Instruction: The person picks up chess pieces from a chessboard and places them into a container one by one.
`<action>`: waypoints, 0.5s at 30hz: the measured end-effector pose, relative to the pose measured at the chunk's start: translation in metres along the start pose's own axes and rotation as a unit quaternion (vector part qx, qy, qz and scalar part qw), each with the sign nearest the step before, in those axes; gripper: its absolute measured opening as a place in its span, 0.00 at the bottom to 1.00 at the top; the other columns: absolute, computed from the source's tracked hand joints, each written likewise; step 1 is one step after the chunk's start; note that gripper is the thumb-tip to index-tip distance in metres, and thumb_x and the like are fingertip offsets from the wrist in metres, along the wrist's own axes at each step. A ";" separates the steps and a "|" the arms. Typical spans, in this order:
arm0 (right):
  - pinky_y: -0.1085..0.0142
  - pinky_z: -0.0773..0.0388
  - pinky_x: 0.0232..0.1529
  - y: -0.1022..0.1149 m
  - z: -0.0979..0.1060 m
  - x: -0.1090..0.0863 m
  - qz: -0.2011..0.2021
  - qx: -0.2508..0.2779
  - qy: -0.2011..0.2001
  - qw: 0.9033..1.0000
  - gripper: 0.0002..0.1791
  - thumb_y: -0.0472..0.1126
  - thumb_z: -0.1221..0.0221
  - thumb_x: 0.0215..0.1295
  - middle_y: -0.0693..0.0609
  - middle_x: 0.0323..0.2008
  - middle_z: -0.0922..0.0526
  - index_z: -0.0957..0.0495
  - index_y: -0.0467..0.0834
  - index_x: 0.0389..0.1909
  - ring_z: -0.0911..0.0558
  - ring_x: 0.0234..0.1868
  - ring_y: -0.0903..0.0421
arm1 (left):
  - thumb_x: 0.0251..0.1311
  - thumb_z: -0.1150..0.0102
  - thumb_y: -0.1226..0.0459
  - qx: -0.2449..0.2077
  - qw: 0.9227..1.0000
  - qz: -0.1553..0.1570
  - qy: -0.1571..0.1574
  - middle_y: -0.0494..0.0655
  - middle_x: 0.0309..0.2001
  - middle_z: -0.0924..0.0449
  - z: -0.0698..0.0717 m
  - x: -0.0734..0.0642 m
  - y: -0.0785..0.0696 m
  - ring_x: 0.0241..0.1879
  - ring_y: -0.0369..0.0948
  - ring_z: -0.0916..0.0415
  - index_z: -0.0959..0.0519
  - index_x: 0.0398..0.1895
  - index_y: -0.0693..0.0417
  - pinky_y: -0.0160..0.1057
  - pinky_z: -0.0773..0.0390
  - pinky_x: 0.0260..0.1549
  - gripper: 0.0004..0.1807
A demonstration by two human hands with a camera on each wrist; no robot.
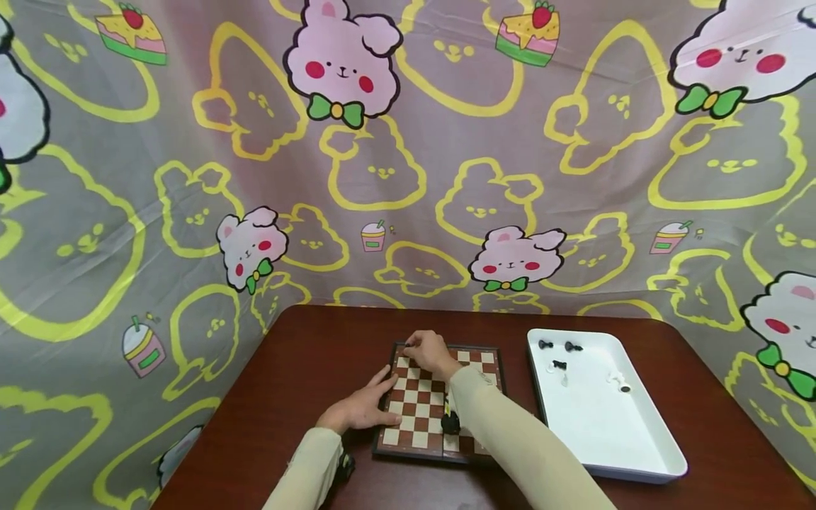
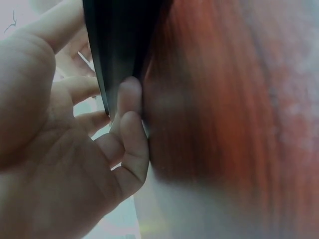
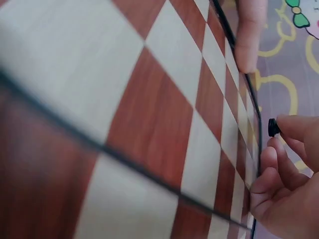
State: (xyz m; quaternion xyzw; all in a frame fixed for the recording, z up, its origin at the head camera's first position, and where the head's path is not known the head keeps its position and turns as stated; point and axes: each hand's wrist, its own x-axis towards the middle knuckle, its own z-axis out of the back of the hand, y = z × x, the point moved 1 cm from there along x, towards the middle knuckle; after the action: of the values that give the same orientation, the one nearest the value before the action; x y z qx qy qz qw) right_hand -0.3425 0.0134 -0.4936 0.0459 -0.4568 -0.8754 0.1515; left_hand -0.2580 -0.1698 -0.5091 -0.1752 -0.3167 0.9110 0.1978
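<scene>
A brown-and-cream chessboard (image 1: 411,409) with a dark rim lies on the table. At its far left corner my right hand (image 1: 430,353) pinches a small black chess piece (image 3: 272,127) between thumb and fingertip, the other fingers curled beneath. The piece is mostly covered by the fingers in the head view. My left hand (image 1: 360,409) holds the board's left side, its thumb over the top and fingers along the edge. In the left wrist view, curled fingers (image 2: 132,142) lie against the board's dark side (image 2: 117,47).
Right of the board stands a white tray (image 1: 599,432) with several black chess pieces (image 1: 574,346) and small white pieces (image 1: 564,380) lying in it. The brown table (image 1: 312,347) meets a patterned cloth (image 1: 440,212) at its back and sides.
</scene>
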 end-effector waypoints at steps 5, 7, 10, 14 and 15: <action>0.63 0.24 0.28 -0.006 0.017 -0.012 0.014 0.004 0.006 1.000 0.09 0.40 0.41 0.65 0.50 0.34 0.21 0.20 0.40 0.43 0.20 0.30 0.53 | 0.56 0.35 0.49 -0.004 1.000 -0.004 -0.005 0.53 0.75 0.65 -0.001 -0.001 -0.001 0.69 0.58 0.51 0.48 0.74 0.54 0.57 0.37 0.56 0.48; 0.63 0.25 0.28 -0.007 0.026 -0.017 0.014 -0.001 0.003 1.000 0.08 0.40 0.41 0.65 0.51 0.32 0.21 0.20 0.41 0.42 0.20 0.30 0.53 | 0.56 0.35 0.50 -0.005 1.000 -0.004 -0.006 0.54 0.75 0.64 -0.001 0.000 -0.002 0.68 0.59 0.51 0.48 0.74 0.54 0.58 0.37 0.55 0.48; 0.62 0.25 0.29 -0.010 0.040 -0.026 0.016 -0.001 -0.004 1.000 0.08 0.40 0.41 0.65 0.53 0.32 0.21 0.20 0.42 0.42 0.20 0.31 0.52 | 0.56 0.35 0.49 -0.004 1.000 -0.003 -0.006 0.54 0.75 0.64 -0.001 0.000 -0.002 0.68 0.59 0.52 0.48 0.74 0.54 0.58 0.37 0.56 0.48; 0.61 0.25 0.31 -0.009 0.059 -0.041 0.018 -0.003 -0.022 1.000 0.07 0.40 0.40 0.65 0.53 0.33 0.20 0.20 0.42 0.41 0.20 0.34 0.52 | 0.56 0.35 0.48 -0.006 1.000 -0.004 -0.007 0.53 0.75 0.64 -0.002 0.001 -0.001 0.69 0.58 0.52 0.48 0.74 0.53 0.58 0.37 0.56 0.48; 0.62 0.25 0.31 -0.009 0.064 -0.045 0.016 -0.001 -0.026 1.000 0.07 0.40 0.40 0.65 0.53 0.34 0.20 0.20 0.42 0.41 0.20 0.33 0.52 | 0.56 0.36 0.48 -0.007 1.000 -0.004 -0.006 0.53 0.75 0.65 -0.003 0.001 0.000 0.69 0.58 0.52 0.48 0.74 0.52 0.58 0.37 0.56 0.48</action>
State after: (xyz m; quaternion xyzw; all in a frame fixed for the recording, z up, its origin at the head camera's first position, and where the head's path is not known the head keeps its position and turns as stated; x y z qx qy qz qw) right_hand -0.3159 0.0819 -0.4665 0.0159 -0.4606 -0.8740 0.1539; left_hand -0.2577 -0.1679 -0.5113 -0.1699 -0.3246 0.9091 0.1984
